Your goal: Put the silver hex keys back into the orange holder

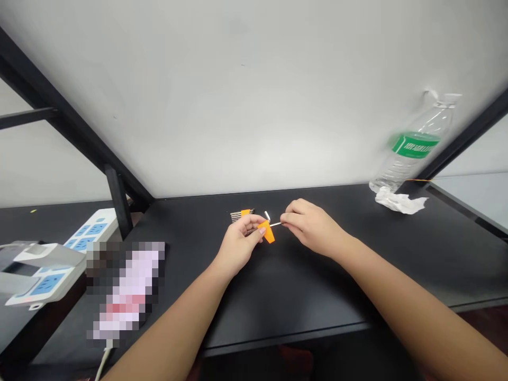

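Left hand [238, 239] grips orange plastic holder [269, 235]; right hand [311, 225] pinches slim metal rod [275, 224]. Risk: slack fingertip pinch could drop the rod onto the desk [313, 291].

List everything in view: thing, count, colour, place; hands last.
Orange pieces: 2, orange, centre
Rods: several, silver, centre
Bottle: 1, clear, green label, right
Tissue: 1, white, beside bottle
Power strip: 1, white-blue, left
Plugs: at least 2, grey, on power strip
Pixelated item: 1, pinkish, left
Cable: 1, white, lower left
Desk: 1, black, centre
Wall: 1, grey, back
Bars: several, black, both sides
Left hand: 1, bare, holding orange piece
Right hand: 1, bare, holding rod
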`<state>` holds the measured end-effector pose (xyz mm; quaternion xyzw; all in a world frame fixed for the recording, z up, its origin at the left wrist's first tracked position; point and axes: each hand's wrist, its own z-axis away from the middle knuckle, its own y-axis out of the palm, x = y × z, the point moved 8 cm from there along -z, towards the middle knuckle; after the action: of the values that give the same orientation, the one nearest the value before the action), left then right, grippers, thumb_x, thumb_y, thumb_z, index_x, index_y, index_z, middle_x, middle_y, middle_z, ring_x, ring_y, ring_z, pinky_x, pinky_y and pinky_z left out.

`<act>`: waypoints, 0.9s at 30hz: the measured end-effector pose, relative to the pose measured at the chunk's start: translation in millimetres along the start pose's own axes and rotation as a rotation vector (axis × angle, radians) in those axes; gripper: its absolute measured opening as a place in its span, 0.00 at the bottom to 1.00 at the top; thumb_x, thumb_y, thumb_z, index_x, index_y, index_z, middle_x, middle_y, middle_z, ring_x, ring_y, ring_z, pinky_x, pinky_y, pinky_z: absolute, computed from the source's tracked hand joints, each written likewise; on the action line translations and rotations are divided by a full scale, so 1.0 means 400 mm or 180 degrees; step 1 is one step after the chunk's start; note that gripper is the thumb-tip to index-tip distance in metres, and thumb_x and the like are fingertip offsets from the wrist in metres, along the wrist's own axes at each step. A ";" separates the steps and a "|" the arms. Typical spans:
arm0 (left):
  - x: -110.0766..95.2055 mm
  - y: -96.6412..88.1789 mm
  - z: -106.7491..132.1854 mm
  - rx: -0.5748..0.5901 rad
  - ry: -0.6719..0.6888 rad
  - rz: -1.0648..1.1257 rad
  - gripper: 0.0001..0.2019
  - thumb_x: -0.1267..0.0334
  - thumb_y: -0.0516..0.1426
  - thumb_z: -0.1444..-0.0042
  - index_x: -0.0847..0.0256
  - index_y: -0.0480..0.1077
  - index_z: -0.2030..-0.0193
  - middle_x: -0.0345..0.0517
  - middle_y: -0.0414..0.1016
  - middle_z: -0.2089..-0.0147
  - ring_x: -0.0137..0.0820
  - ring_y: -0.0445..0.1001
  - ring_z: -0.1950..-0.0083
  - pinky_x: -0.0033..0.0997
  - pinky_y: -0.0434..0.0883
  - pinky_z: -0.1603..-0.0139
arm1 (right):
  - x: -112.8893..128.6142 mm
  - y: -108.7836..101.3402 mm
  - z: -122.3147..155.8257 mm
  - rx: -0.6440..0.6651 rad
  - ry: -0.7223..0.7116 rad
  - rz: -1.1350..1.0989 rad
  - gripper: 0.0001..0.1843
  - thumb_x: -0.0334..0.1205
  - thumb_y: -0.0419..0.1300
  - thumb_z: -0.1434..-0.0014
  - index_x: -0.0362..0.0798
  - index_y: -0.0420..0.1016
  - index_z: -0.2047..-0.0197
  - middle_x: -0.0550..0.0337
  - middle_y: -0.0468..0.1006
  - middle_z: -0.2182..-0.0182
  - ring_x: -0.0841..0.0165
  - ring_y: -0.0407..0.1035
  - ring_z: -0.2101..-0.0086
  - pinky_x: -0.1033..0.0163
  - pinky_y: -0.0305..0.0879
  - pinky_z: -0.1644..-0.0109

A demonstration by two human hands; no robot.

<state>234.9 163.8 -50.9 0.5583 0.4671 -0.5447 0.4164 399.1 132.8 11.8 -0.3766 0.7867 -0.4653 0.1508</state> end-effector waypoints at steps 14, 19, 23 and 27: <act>0.009 0.028 0.005 0.0352 -0.0004 -0.0383 0.12 0.56 0.65 0.44 0.59 0.76 0.56 0.45 0.81 0.60 0.33 0.78 0.62 0.36 0.76 0.58 | 0.004 0.048 0.004 0.0313 0.0295 -0.0796 0.08 0.32 0.57 0.32 0.49 0.71 0.51 0.50 0.71 0.47 0.67 0.71 0.60 0.61 0.70 0.58; 0.005 0.014 0.003 0.0150 -0.0007 -0.0252 0.13 0.57 0.66 0.45 0.60 0.76 0.57 0.45 0.79 0.62 0.32 0.76 0.65 0.35 0.76 0.59 | -0.071 0.012 0.018 -0.0116 0.1061 -0.1573 0.15 0.38 0.65 0.40 0.50 0.68 0.51 0.55 0.76 0.56 0.66 0.73 0.63 0.60 0.72 0.59; 0.001 0.018 0.008 0.0185 -0.0005 -0.0321 0.13 0.56 0.65 0.45 0.60 0.76 0.57 0.45 0.80 0.62 0.32 0.77 0.64 0.36 0.77 0.58 | -0.103 0.053 0.036 0.0267 0.1787 -0.2537 0.05 0.40 0.60 0.35 0.49 0.68 0.60 0.63 0.76 0.70 0.71 0.71 0.76 0.64 0.68 0.71; -0.001 0.026 0.011 0.0252 0.0018 -0.0320 0.13 0.55 0.66 0.45 0.59 0.77 0.56 0.47 0.81 0.61 0.35 0.79 0.63 0.38 0.78 0.57 | -0.079 0.105 0.035 0.0416 0.1929 -0.3354 0.06 0.41 0.61 0.35 0.49 0.69 0.62 0.62 0.78 0.71 0.69 0.74 0.74 0.63 0.71 0.70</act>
<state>244.1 157.2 -51.2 0.5517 0.4739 -0.5814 0.3648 409.7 159.3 -34.4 -0.5560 0.4722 -0.6111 -0.3074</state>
